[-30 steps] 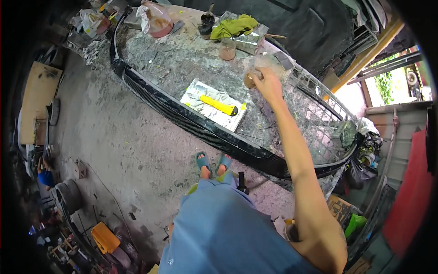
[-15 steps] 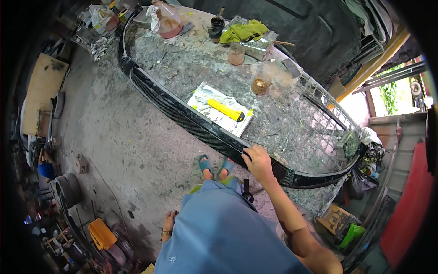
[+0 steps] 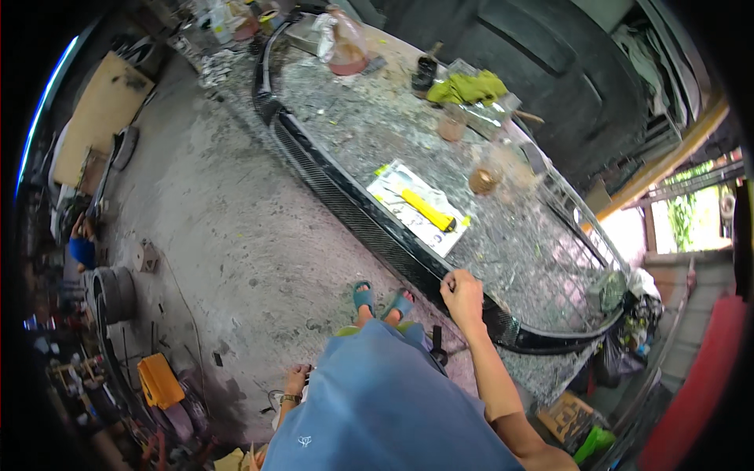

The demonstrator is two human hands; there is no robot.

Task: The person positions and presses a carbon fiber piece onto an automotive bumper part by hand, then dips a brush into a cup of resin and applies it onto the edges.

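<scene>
Right hand (image 3: 463, 296) curled over the near edge of long black curved car bumper part with mesh-patterned face (image 3: 369, 224), fingers wrapped on its rim, gripping. Bumper lying along front edge of resin-spattered grey worktable (image 3: 377, 125), long axis running from far left to near right, the right end curving away past the hand. Grip sits toward that right end, straight ahead of the body; most of the length stretches off to the left and away. Left hand (image 3: 294, 382) hanging low at the side over stained concrete floor (image 3: 212, 235), well apart from the bumper, loosely curled, holding nothing visible. Right hand clearly the nearer. On the table: yellow-handled utility knife (image 3: 428, 210) on a white printed sheet (image 3: 393, 188), small brown-filled cup (image 3: 482, 180), crumpled yellow-green cloth (image 3: 467, 88).
</scene>
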